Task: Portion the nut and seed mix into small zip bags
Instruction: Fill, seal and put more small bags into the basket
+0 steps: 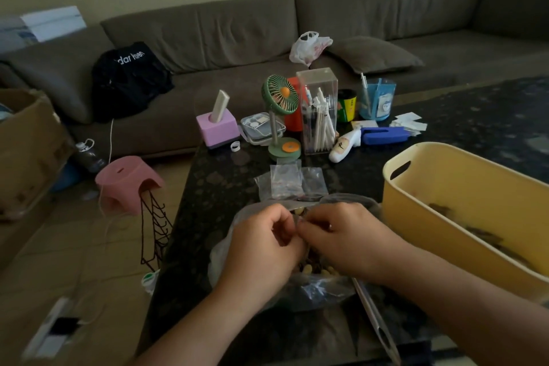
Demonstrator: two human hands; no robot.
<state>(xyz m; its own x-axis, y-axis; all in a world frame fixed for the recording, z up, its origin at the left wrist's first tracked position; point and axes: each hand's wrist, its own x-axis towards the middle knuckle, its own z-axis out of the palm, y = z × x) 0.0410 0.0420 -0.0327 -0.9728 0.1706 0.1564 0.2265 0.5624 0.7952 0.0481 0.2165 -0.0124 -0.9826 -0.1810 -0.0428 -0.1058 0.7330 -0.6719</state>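
Progress: early, by appearance; several small clear plastic zip bags [289, 183] lie flat and seemingly unfilled just beyond the hands, and the yellow plastic tub [463, 202] to their right holds a few dark items. Grip: left hand [261, 249] and right hand [349, 236], fingers curled and fingertips meeting, pinch something small and unclear above the large clear plastic bag of nut and seed mix [312, 273] directly beneath them.

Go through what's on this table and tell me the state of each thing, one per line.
Left hand: curled, pinching the big bag's rim.
Right hand: curled, pinching the same rim.
Big bag of nut mix: open, nuts inside.
Small zip bags: empty, lying flat.
Yellow bin: open-topped, a few filled bags inside.
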